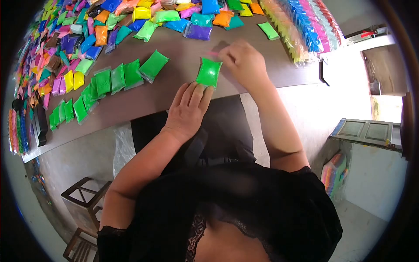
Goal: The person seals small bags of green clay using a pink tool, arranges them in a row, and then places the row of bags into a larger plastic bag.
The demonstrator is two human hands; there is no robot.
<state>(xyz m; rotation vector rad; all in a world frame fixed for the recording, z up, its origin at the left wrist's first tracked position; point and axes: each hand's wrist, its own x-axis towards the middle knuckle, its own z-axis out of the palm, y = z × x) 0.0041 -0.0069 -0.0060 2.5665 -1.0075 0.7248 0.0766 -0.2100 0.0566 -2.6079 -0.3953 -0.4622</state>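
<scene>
A bright green sealed packet [209, 72], shiny and pillow-shaped, lies on the table near its front edge. My left hand [188, 107] rests just below it, fingers stretched flat, their tips touching the packet's lower edge. To the right, my right hand [246, 63] is closed, with a small blurred pink thing [213, 54] at its fingertips, over the packet's top right corner. Left of my hands, several similar packets stretch in a curved row, among them a green packet [154, 66] at the row's right end.
Many colourful packets [100, 35] are heaped across the table's [183, 52] far and left sides. Strips of joined packets [305, 30] lie at the right end. A lone green packet [268, 31] sits near them. A wooden stool [87, 192] stands lower left, a cabinet [366, 133] at right.
</scene>
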